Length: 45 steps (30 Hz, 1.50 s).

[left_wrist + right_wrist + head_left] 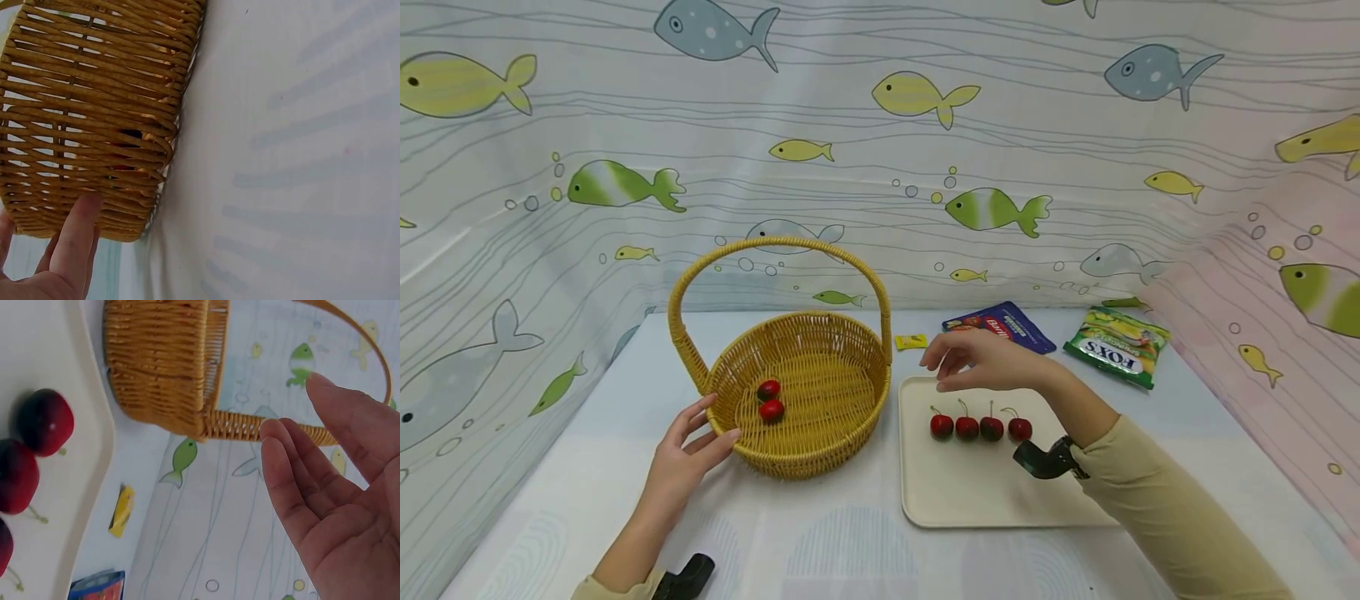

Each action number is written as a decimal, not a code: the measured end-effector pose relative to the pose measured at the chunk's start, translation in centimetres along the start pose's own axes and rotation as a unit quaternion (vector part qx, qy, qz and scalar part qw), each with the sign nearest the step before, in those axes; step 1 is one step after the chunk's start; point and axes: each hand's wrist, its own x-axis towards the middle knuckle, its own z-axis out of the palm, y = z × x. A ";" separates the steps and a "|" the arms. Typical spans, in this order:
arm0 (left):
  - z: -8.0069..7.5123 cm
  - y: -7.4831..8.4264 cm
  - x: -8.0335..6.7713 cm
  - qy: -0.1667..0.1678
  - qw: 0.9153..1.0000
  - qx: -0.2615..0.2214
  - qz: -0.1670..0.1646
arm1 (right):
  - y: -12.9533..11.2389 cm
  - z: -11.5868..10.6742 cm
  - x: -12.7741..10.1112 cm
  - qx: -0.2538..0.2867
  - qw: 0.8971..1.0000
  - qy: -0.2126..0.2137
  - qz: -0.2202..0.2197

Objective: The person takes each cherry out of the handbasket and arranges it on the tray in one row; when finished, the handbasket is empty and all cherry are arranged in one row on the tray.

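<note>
In the head view my left hand rests on the left side of a round wicker basket, its fingers and thumb at the rim near the base of the tall handle. The left wrist view shows a finger extended against the weave. Two red cherries lie inside the basket. Over the back of a cream tray, my right hand hovers with loosely bent fingers and nothing between them. Several dark red cherries with stems stand in a row on the tray, below that hand.
Behind the tray lie a blue packet, partly hidden by the right hand, and a green FOX'S bag. A small yellow wrapper lies between basket and tray. A fish-print curtain rises along the table's back.
</note>
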 end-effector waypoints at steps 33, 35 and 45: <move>0.0 -0.1 0.1 -0.004 1.000 0.020 -0.001 | -2.6 4.0 11.6 0.008 0.995 -0.092 -0.041; 0.0 -0.2 0.1 -0.005 1.000 0.017 -0.002 | -2.8 4.3 12.4 0.012 0.994 -0.097 -0.039; 0.0 -0.3 0.2 -0.009 1.000 0.003 -0.003 | -3.0 6.2 16.4 0.005 0.994 -0.112 -0.012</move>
